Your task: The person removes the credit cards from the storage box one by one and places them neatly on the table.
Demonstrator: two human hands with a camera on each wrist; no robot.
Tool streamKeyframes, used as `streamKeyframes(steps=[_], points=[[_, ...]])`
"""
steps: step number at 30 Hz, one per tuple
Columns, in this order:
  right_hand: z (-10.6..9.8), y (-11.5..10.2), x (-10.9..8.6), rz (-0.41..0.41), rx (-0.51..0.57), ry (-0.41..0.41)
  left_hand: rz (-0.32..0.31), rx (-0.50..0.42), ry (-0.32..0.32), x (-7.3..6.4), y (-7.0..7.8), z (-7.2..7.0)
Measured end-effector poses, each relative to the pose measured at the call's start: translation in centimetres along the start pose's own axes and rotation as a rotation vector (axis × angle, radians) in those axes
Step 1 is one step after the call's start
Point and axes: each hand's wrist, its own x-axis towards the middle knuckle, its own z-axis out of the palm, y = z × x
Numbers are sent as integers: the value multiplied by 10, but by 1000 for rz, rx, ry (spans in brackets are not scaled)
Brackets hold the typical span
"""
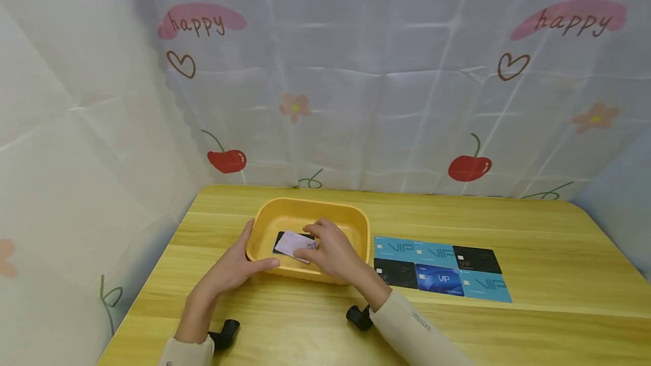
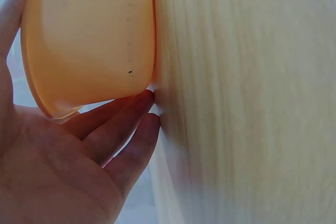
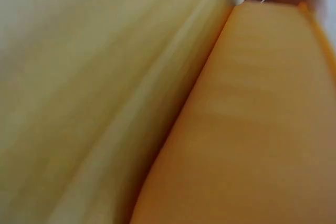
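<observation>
The tray [image 1: 325, 203] sits near the desk's [image 1: 285, 326] far edge, toward its left corner. The left hand's [image 1: 229, 270] grip clasps the tray's left end, thumb at the near side. Inside, the right hand's [image 1: 334, 250] grip pinches a pale card [image 1: 293, 244], which overlaps a black card [image 1: 279, 236]. Six cards [image 1: 440, 279] lie in two rows between the tray and the desk's right edge.

I see a pale pinkish VIP card [image 1: 291, 243] lying slantwise over a black card [image 1: 279, 237], inside an upright, round-cornered yellow plastic basin [image 1: 290, 208] on the bench [image 1: 285, 326].
</observation>
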Motion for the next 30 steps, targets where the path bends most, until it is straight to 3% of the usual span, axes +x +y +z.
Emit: streamKeyframes(steps=[8,17,24,30], points=[[5,13,15,-11,-44,-85,13,-15,-9,2,2,2],[16,18,25,104,-149,-198,7,-3,-4,1,1,4],[19,17,30,60,-290,-212,-15,7,11,0,3,0],[19,18,29,16,-324,-213,-26,-1,12,-2,3,1]])
